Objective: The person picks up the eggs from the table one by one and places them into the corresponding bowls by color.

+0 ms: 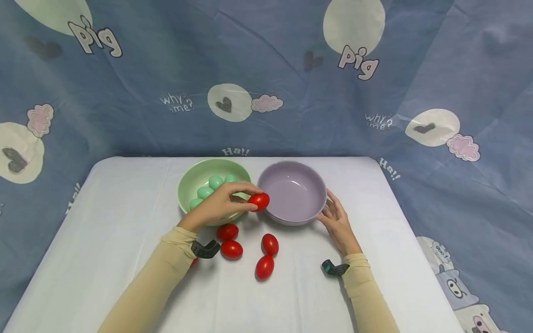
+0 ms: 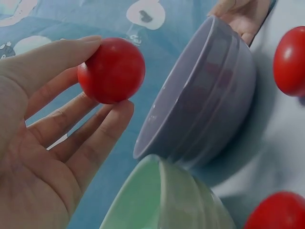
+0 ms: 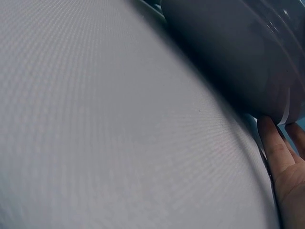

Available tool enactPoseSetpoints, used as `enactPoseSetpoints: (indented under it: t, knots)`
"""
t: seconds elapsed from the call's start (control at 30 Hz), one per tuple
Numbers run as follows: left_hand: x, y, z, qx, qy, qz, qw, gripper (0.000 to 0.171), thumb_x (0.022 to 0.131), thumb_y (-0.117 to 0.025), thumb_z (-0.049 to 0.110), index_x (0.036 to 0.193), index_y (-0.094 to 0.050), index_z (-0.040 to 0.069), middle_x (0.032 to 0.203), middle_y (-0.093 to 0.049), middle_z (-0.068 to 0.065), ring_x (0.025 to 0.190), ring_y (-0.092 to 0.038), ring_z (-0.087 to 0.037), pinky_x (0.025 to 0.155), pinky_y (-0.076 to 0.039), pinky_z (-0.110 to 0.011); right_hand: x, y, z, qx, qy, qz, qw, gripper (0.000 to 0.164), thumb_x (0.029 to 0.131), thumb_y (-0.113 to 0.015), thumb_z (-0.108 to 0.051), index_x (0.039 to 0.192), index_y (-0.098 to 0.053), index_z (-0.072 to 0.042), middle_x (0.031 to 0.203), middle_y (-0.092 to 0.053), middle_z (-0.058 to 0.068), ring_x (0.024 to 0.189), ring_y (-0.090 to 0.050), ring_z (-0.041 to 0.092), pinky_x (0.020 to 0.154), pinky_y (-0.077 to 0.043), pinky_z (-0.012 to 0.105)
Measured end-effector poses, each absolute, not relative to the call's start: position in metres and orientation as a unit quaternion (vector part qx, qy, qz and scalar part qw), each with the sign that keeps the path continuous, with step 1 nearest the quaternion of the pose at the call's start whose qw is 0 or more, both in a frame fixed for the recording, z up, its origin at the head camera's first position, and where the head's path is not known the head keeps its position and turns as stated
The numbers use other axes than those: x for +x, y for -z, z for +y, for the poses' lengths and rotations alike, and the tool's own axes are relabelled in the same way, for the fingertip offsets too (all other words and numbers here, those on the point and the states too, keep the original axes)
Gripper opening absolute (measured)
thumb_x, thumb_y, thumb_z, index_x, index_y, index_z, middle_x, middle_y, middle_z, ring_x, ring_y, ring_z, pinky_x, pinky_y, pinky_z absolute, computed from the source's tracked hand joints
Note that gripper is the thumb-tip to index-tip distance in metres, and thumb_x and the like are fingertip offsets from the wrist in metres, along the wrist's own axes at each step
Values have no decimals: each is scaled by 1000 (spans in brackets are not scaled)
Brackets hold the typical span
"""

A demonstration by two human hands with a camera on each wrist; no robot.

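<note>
My left hand (image 1: 222,203) pinches a glossy red egg (image 1: 259,201) between thumb and fingertips. It holds the egg in the air, by the left rim of the purple bowl (image 1: 291,221). In the left wrist view, the red egg (image 2: 112,70) sits at the fingertips, apart from the purple bowl (image 2: 209,100). At the purple bowl's right side, my right hand (image 1: 338,224) rests its fairly straight fingers and thumb against the outer wall. The right wrist view shows those fingers (image 3: 275,143) right at the bowl's lower wall. The inside of the purple bowl shows bare.
Left of the purple bowl stands a green bowl (image 1: 183,187) with several pale green eggs (image 1: 215,181), partly behind my left hand. Several red eggs (image 1: 231,249) lie on the white tabletop (image 1: 304,286) in front of the bowls; one is mostly hidden by the left wrist.
</note>
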State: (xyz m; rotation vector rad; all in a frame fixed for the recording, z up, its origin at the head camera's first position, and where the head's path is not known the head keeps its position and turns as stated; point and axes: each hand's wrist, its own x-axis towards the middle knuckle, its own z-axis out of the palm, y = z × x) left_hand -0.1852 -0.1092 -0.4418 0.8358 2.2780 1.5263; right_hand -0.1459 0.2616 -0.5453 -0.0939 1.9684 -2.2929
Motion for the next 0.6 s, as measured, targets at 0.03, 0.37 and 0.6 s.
enactPoseSetpoints:
  t: [0.03,0.37,0.6]
  knots:
    - [-188,441,-106,290,-528,786,140,40,90,-83,23,128,-72,24,128,-71,4,123,-62,-17,107,-55,-45,-146,546,262,-31,756,651,58,86,94,-72,-3,164,-27,-28,171,-25,8,157,-29,35,113,-46,22]
    - [-222,430,-75,311,-499,792,164,43,91,-81,21,132,-70,16,129,-71,1,120,-65,-19,103,-58,-40,-145,545,262,-26,756,652,58,87,94,-74,-5,164,-27,-29,171,-25,8,157,-29,34,113,-46,21]
    - [-240,425,-51,318,-486,792,189,41,92,-79,18,132,-71,14,129,-71,-4,121,-66,-23,105,-57,-39,-146,544,261,-31,752,655,59,88,93,-75,-7,164,-27,-30,171,-26,8,157,-29,35,113,-46,22]
